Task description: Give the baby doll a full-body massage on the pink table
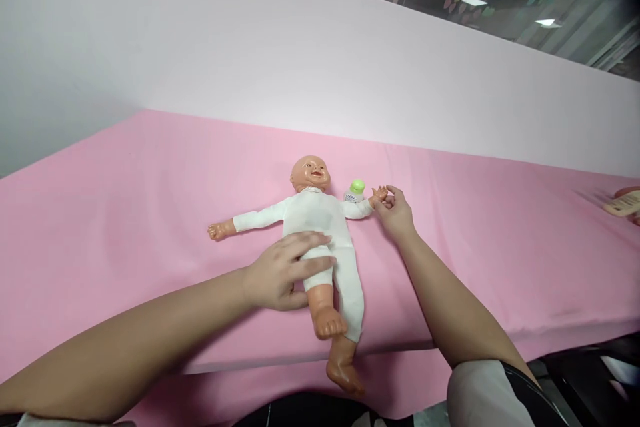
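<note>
Doll [320, 227] lies face up near front edge of the pink table [150, 173], feet over it. Left hand [280, 273] rests flat on its hips, w/o grasping; right hand [395, 212] pinches the doll's hand (small bottle [355, 191] just behind). A pull on the arm may slide the doll off.

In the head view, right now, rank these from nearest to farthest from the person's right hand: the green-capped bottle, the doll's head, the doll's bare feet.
From the right hand:
1. green-capped bottle, just left of it, beside the doll's arm.
2. doll's head, farther left, toward the wall.
3. doll's bare feet, at the table's near edge.
</note>
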`<state>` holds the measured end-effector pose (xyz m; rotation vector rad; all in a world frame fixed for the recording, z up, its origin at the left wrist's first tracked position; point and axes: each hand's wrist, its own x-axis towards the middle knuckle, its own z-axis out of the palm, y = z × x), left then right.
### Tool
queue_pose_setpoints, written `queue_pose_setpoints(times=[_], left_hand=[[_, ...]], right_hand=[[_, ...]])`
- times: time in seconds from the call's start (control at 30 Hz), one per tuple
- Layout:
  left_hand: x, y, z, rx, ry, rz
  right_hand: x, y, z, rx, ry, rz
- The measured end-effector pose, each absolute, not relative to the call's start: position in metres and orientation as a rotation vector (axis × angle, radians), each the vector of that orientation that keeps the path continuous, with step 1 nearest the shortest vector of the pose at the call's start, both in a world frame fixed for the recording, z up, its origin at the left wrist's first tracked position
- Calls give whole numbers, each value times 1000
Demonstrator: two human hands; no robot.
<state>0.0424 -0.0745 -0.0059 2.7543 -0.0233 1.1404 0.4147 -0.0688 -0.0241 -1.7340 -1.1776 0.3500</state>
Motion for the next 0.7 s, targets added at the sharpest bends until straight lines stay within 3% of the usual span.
queue_pose_setpoints(times=[0.13,0.3,0.47,0.7], left_hand=[[39,-57,-7,2547,235,1152],[36,-36,-10,2385,471,1120],[38,-33,-11,2446,398,1175],[39,-47,-4,2647,168,1204]], right_hand=[[387,-75,-20,-1485,-1332,148],[353,-78,-23,-1479,-1813,-40],[343,-75,-28,-1453,-2067,11],[354,-79,-17,-1435,-1727,182]])
